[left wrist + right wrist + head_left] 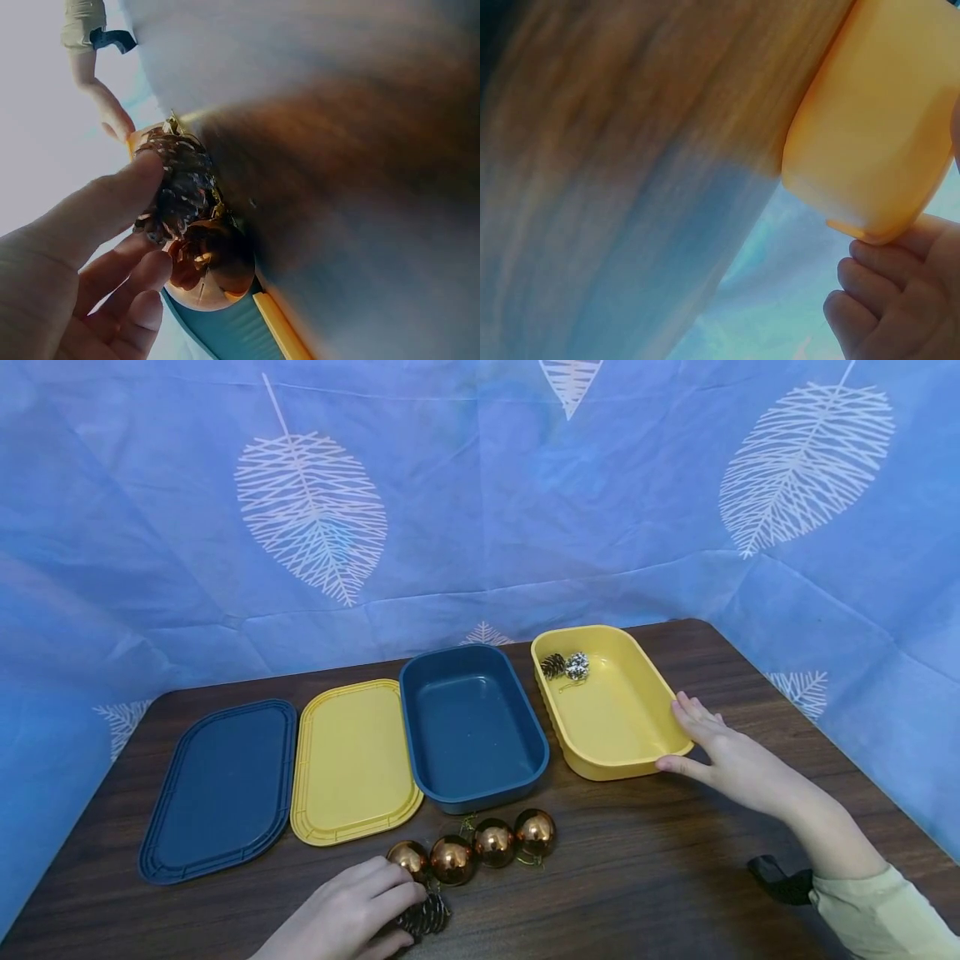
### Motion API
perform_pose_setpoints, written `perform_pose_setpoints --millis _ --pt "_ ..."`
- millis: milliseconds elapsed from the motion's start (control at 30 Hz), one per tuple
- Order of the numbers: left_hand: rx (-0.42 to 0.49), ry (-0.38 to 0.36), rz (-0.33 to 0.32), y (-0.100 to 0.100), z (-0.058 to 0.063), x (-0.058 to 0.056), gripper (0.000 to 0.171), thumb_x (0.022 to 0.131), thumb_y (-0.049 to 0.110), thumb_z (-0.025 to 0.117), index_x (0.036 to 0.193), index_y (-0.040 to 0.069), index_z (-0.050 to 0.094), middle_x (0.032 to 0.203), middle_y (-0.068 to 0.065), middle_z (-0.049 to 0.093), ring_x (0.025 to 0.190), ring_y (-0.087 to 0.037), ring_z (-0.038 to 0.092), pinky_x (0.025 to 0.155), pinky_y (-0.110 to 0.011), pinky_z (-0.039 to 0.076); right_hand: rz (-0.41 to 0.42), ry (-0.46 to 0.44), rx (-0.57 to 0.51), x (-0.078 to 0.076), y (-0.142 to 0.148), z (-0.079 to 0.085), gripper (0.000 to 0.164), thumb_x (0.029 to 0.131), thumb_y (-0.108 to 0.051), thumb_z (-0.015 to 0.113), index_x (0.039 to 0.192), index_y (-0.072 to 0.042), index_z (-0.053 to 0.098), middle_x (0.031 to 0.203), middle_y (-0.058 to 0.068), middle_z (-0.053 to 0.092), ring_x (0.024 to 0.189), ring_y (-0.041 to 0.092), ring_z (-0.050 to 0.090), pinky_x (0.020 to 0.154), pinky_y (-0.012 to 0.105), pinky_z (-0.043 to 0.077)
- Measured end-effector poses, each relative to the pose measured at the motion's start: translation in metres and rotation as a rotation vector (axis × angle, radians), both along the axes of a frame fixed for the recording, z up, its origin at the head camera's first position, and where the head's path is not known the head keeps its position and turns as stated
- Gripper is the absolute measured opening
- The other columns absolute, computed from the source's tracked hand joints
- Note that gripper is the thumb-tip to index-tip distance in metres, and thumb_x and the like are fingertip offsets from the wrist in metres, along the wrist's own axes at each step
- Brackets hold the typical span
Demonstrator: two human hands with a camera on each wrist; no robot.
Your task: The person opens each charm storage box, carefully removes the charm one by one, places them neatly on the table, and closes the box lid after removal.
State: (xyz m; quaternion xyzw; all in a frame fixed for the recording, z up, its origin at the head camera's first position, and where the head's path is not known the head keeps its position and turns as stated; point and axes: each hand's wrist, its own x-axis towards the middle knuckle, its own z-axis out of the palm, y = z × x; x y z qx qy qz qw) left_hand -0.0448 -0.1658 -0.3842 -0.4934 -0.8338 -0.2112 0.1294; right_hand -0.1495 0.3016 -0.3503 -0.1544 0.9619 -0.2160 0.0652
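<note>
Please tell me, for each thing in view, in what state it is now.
Blue lid: flat on the table.
Yellow lid: flat, not covering any box.
Blue box: open.
Yellow box: open, right hand touching its near-right corner.
Two pine cones: inside yellow box, far-left part.
Near pine cone: held in the left hand.
Four copper balls: in a rough row.

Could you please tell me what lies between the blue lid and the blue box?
The head view shows the yellow lid between the blue lid and blue box.
</note>
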Motion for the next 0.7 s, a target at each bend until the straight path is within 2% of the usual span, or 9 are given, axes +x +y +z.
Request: perform_pose_setpoints --millis 100,167,467,700 --pt "0.009 0.049 -0.017 -0.0001 -0.0005 -0.0011 0.042 0.067 0.017 0.086 0.101 0.018 0.063 0.093 0.011 0.055 0.082 -0.003 0.049 0.07 -0.014 0.041 -0.003 -0.001 0.002 0.0002 -0.0001 0.0002 0.096 0.089 -0.055 0.058 0.153 -0.009 0.005 0.158 0.012 -0.005 0.14 0.044 0.0 0.103 0.068 0.011" --pt "0.009 0.053 -0.021 -0.0004 -0.0003 -0.001 0.042 0.067 0.018 0.086 0.101 0.018 0.062 0.093 0.01 0.054 0.082 -0.003 0.048 0.069 -0.013 0.04 -0.005 -0.003 0.001 0.0002 -0.0001 0.0002 0.096 0.089 -0.055 0.058 0.153 -0.009 0.005 0.158 0.011 -0.006 0.14 0.045 0.0 0.103 0.069 0.012" --pt "-0.015 -0.094 0.021 -0.0017 0.0045 0.003 0.034 0.076 0.022 0.081 0.105 0.019 0.063 0.093 0.013 0.054 0.08 0.001 0.045 0.066 -0.01 0.036 -0.007 -0.004 0.001 -0.0002 -0.0006 -0.0002 0.096 0.089 -0.054 0.059 0.153 -0.008 0.005 0.158 0.012 -0.005 0.14 0.044 0.0 0.104 0.068 0.011" --pt "0.005 -0.104 -0.001 -0.0022 0.0086 0.0029 0.033 0.077 0.023 0.081 0.104 0.018 0.063 0.096 0.012 0.056 0.082 0.0 0.048 0.069 -0.01 0.038 -0.01 -0.005 0.007 -0.0009 -0.0004 -0.0002 0.097 0.089 -0.056 0.058 0.153 -0.007 0.005 0.158 0.012 -0.006 0.14 0.044 0.0 0.104 0.068 0.01"
